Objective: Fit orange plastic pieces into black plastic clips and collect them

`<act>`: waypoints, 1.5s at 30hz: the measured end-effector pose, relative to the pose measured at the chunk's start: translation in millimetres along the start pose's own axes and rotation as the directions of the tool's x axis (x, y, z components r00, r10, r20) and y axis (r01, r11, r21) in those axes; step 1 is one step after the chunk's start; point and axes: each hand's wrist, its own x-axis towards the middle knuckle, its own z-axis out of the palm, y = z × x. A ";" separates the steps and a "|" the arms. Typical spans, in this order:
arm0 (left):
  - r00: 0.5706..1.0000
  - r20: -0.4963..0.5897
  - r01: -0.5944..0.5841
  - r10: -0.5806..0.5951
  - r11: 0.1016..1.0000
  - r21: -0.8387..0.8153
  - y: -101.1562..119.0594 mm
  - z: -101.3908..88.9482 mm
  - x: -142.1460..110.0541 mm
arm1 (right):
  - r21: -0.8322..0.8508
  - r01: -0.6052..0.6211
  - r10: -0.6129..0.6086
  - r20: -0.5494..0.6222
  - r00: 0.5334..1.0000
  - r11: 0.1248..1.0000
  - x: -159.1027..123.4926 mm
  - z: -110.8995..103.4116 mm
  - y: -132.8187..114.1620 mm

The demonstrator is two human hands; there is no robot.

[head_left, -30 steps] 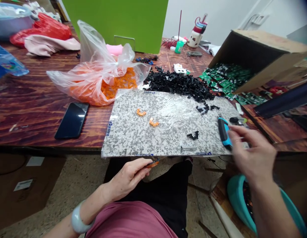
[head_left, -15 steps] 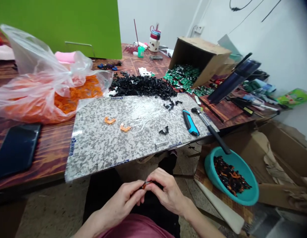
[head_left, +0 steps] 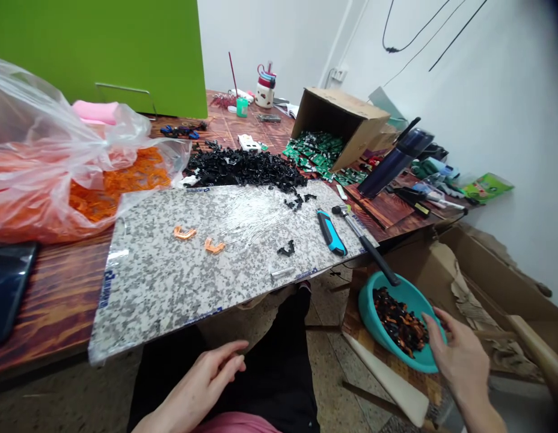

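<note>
My right hand (head_left: 462, 355) is at the right rim of a turquoise bowl (head_left: 367, 304), its thumb and fingers parted over the inside. I see nothing between them. Inside the bowl lies a heap of small black-and-orange plastic parts (head_left: 398, 322). Over my lap, my left hand (head_left: 216, 370) rests with fingers loosely curved and nothing visible in it. On the speckled board (head_left: 157, 288) lie two orange plastic clips (head_left: 214, 245), a black clip (head_left: 287, 248), a small clear rod (head_left: 282, 273) and a spread of thin white pins (head_left: 252, 213).
A blue-black utility knife (head_left: 332, 233) and a hammer (head_left: 367, 243) lie at the board's right; the hammer's handle overhangs the bowl. Behind are black clips (head_left: 247, 167) in a pile, a bag of orange parts (head_left: 49, 180) and a tipped cardboard box (head_left: 364, 129) spilling green circuit boards.
My right hand went from near the utility knife to meet my left at an orange-and-black part, then out to the bowl. The part has left my left hand. The view has turned right.
</note>
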 end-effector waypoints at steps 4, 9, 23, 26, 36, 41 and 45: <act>0.998 -0.020 -0.062 0.062 0.998 -0.020 19.6 -5.5 -2.1 | 0.325 0.114 -0.121 0.002 0.993 0.939 18.8 -13.4 -105.5; 0.989 -0.060 -0.141 0.136 0.986 -0.084 48.4 -6.6 -6.1 | 0.614 0.232 -0.406 0.158 0.900 0.754 51.2 12.2 -230.4; 0.964 -0.194 -0.239 0.180 0.906 -0.348 53.8 -14.5 -12.7 | 0.809 -0.096 -0.499 0.445 0.744 0.580 44.4 16.1 -297.2; 0.951 -0.222 -0.289 0.216 0.878 -0.382 61.1 -15.0 -4.8 | 0.867 -0.259 -0.570 0.479 0.668 0.425 17.8 -5.9 -313.2; 0.918 -0.392 -0.318 0.055 0.692 -0.648 58.6 -18.5 -2.4 | 0.799 -0.495 -0.693 0.570 0.440 0.343 -4.7 -10.5 -337.3; 0.882 -0.472 -0.327 -0.021 0.694 -0.642 59.1 -22.6 -11.9 | 0.818 0.257 -0.743 0.275 0.610 0.514 33.8 25.2 -334.4; 0.867 -0.496 -0.314 -0.044 0.726 -0.612 59.2 -25.0 -19.7 | 0.691 0.444 -0.747 0.213 0.629 0.571 71.3 57.9 -329.3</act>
